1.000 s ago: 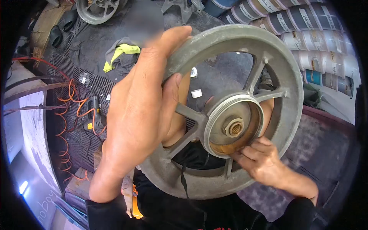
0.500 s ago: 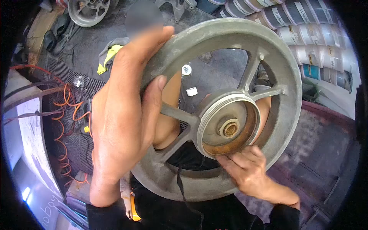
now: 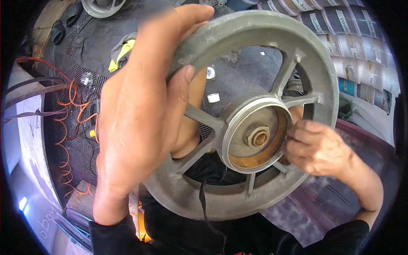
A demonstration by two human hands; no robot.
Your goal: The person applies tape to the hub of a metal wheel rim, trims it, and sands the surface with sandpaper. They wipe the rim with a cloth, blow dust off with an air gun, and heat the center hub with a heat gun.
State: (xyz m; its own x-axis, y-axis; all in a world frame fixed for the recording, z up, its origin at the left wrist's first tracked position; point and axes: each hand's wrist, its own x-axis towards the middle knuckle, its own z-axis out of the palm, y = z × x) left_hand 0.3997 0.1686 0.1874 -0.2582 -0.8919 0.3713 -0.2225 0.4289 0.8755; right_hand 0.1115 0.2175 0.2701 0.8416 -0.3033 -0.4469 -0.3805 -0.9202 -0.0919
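Note:
A bare grey cast-metal motorcycle wheel (image 3: 259,208) is held up in front of me, tilted, its spokes joining a round hub (image 3: 242,111). Brown rust lines the inner wall of the hub, and a splined ring (image 3: 259,138) sits at its centre. My left hand (image 3: 138,114) is closed around the rim on the left, thumb on the inner side. At the hub's right edge, my right hand (image 3: 316,146) has its fingers curled and pressed together; whatever they pinch is hidden.
Labelled tubs (image 3: 352,42) are stacked at upper right. A coiled orange air hose (image 3: 63,142) hangs at left. On the dark floor lie a white roll of tape (image 3: 213,98), a grey-yellow cloth (image 3: 123,54), black shoes (image 3: 58,32) and another wheel (image 3: 100,10).
My right hand has moved from the hub's bottom edge up and round to its right edge. The wheel has shifted slightly up and right, with my left hand still gripping it.

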